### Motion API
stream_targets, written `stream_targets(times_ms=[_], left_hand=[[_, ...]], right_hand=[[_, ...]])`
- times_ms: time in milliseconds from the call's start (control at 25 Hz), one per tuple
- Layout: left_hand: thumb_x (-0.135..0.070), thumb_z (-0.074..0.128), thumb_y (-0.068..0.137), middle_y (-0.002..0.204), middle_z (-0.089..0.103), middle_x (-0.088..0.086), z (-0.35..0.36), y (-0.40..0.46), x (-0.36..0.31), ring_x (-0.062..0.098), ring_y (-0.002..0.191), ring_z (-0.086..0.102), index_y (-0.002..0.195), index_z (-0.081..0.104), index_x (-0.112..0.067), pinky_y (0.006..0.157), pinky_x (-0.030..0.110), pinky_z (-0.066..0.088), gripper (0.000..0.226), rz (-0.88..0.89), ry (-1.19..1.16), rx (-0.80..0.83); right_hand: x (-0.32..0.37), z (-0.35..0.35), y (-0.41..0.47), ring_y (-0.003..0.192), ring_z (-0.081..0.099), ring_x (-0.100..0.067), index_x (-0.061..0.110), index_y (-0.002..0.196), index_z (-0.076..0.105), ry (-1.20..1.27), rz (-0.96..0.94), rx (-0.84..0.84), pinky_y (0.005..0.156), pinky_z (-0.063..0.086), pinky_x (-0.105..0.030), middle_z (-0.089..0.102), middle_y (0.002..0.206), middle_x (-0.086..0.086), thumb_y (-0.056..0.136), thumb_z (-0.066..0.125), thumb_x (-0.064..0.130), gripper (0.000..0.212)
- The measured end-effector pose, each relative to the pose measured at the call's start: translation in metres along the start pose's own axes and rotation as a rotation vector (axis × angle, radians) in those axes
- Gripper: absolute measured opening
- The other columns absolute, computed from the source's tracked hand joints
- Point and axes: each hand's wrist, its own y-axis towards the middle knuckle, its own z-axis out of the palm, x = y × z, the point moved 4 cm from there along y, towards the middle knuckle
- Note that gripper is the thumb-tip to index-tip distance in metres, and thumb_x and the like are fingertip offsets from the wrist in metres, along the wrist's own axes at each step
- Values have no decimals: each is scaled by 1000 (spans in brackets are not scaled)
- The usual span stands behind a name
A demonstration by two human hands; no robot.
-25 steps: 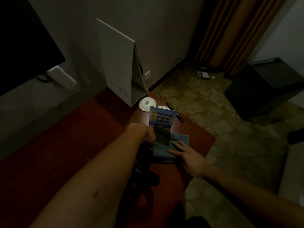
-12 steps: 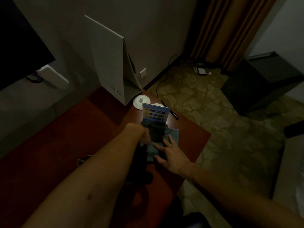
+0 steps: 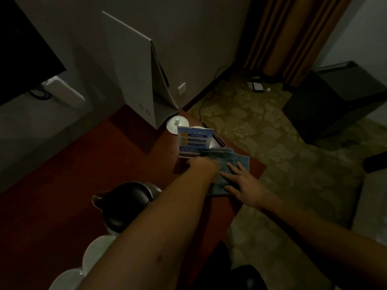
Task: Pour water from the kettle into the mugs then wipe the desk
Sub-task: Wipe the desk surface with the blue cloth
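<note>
A blue cloth (image 3: 230,162) lies near the right end of the red-brown desk (image 3: 73,185). My right hand (image 3: 243,185) presses flat on the cloth with straight, spread fingers. My left hand (image 3: 204,166) is blurred at the cloth's left edge, fingers curled into it, just in front of a blue card stand (image 3: 194,140). The steel kettle (image 3: 127,206) with its black lid stands under my left forearm. Beyond the card sit white mug lids (image 3: 178,124); the mugs themselves are hidden.
A white scalloped tray (image 3: 92,256) shows at the bottom left. A white paper bag (image 3: 142,80) stands at the desk's back, and a black pen (image 3: 217,139) lies beside the card. The desk's edge drops to patterned carpet (image 3: 272,143) on the right.
The raised fold of the cloth has dropped and the cloth lies spread out. My right hand has slid to its right part. The view has drawn back, showing the kettle and tray.
</note>
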Motion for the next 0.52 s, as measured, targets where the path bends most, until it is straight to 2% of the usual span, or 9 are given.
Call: stream_targets(times_ms=[280,400,520], left_hand=[[-36,58,97,157,31,13,31,-22,-3,37,145,26,155,27,-15,115,63,22,69,-51,57,-55],[-37,55,98,156,34,15,45,-41,-3,37,143,31,153,31,-14,115,61,25,65,-108,69,23],[-35,55,98,159,27,17,47,-60,0,39,147,24,156,24,-12,118,62,19,69,-157,84,68]], right_hand=[[14,8,-8,151,-7,-34,32,155,28,-13,-57,3,122,6,-46,4,166,-6,99,51,42,62],[29,22,-18,151,-9,-31,33,153,30,-13,-130,32,124,8,-48,4,166,-4,98,51,43,60],[44,39,-23,151,-11,-30,33,152,32,-27,-204,57,123,11,-52,4,166,-2,97,48,47,59]])
